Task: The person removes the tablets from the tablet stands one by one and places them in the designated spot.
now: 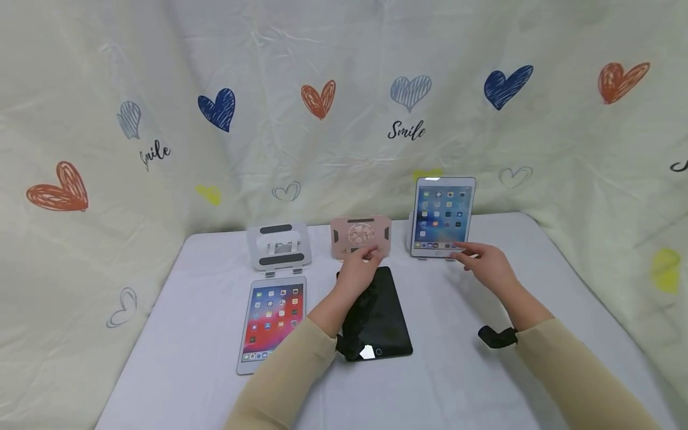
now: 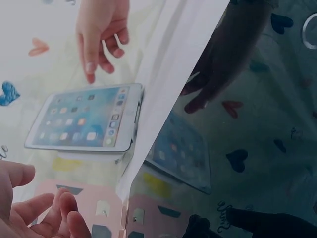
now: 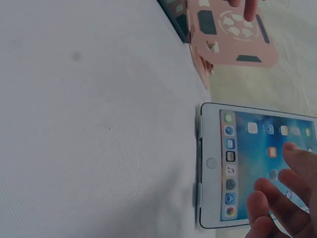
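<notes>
A white tablet (image 1: 443,215) with a lit blue screen leans upright on a stand at the back right; its lower edge sits on the stand's small lips. My right hand (image 1: 486,267) hovers in front of its lower right corner, fingers loosely bent around nothing. My left hand (image 1: 357,272) is in front of the pink stand (image 1: 341,240), above the far end of a black tablet (image 1: 389,319) lying flat. In the left wrist view, the left fingers (image 2: 47,215) are loosely curled with nothing between them. The pink stand is raised, with a round cut-out pattern and dark pads.
At the left, a white tablet (image 1: 273,316) with a red and blue screen lies flat, partly behind my left sleeve. Behind it a pale grey stand (image 1: 279,259) with dark pads is propped up. A patterned cloth (image 1: 355,167) hangs behind the white table (image 1: 177,334).
</notes>
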`<state>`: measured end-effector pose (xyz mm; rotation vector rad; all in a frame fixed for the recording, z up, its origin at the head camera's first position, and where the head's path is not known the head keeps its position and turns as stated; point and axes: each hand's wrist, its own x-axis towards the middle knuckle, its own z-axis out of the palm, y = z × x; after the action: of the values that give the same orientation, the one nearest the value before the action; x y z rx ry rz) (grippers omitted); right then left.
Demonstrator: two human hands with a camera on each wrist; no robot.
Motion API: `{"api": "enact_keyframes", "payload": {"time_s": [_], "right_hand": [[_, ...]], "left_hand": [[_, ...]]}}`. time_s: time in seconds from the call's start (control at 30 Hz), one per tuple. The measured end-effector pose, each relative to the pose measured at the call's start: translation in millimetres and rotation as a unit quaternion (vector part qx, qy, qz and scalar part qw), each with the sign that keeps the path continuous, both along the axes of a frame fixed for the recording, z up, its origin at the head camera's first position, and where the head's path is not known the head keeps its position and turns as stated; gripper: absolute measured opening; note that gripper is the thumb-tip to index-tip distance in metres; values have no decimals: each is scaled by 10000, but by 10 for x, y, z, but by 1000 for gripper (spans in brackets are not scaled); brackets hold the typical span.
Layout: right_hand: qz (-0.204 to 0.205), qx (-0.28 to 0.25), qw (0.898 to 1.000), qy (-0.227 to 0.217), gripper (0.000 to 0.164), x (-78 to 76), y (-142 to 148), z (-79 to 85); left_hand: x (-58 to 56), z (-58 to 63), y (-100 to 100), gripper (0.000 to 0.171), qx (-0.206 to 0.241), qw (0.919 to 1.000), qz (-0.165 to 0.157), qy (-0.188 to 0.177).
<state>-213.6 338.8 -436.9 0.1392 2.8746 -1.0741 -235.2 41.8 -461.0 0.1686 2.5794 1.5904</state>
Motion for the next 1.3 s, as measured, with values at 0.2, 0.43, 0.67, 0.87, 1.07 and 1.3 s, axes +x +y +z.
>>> {"api": "enact_keyframes", "payload": {"time_s": [0.2,0.43,0.67,0.87,1.07,1.3], "right_hand": [[-115,-40,9999,92,67,-52,147,56],[-356,-144,9992,61,66,-135,275,105],[-388,-139,9990,173,65,-184,317,103],[-532,-205,9981,211,65,-210,349,57],[-581,-140,9975,366,66,-261,377,12],[-623,-197,9975,249,68,-299,361,-45]], "left_hand": [[-67,56,92,46,127,9998,-74,-103],[-174,164,284,55,246,9990,-287,-220],[-278,227,504,50,16,9994,-350,-26],[-331,253,623,50,-124,9995,-271,-79],[-371,299,681,51,-94,9996,-225,-131],[-427,284,742,50,135,9998,-118,38]]}}
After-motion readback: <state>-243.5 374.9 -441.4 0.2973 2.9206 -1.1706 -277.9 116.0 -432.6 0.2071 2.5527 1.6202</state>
